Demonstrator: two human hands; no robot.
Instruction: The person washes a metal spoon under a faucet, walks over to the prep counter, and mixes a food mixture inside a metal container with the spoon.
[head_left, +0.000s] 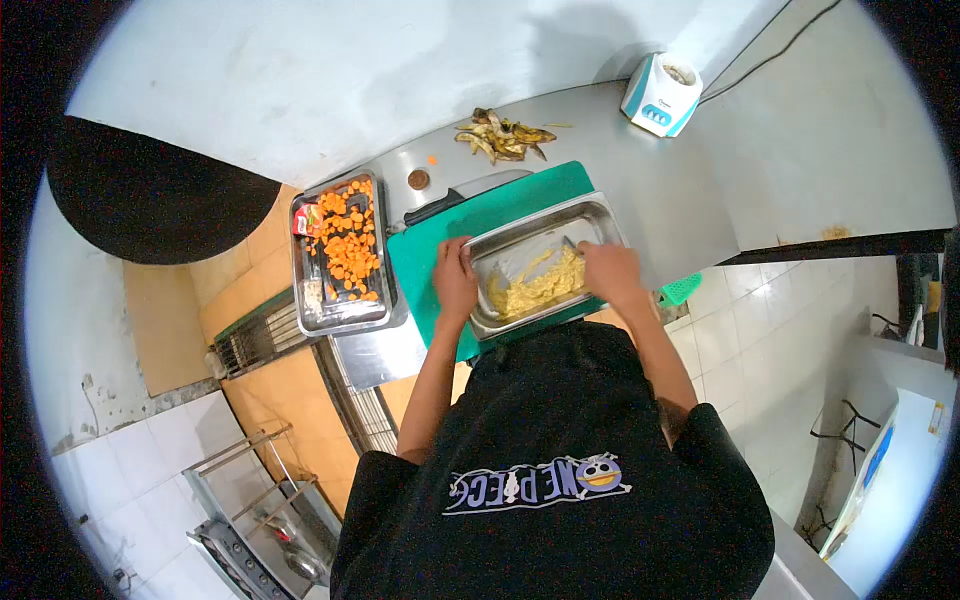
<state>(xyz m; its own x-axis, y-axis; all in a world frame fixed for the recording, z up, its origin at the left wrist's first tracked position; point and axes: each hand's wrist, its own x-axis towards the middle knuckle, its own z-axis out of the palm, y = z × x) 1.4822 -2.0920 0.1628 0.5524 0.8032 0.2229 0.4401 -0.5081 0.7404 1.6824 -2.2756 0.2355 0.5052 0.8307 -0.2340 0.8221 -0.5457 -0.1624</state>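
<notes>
A rectangular steel pan (pixel 490 243) lies slightly turned on a green cutting board (pixel 415 275). Yellow mashed food (pixel 540 286) covers the lower part of its floor. My left hand (pixel 455 278) grips the pan's left rim, fingers at the upper left corner. Over the right part of the pan, my right hand (pixel 610 272) is closed around a utensil, whose metal end (pixel 569 243) shows beside the fingers; its kind is hard to tell. Behind the pan, a knife with a black handle (pixel 434 206) rests along the board's far edge.
On the left stands a tray (pixel 384 250) of sliced carrots (pixel 350 245) with a red packet. Dark peels (pixel 500 136) and a small brown round item (pixel 418 179) lie behind the board. A white and teal appliance base (pixel 662 95) stands at the back right.
</notes>
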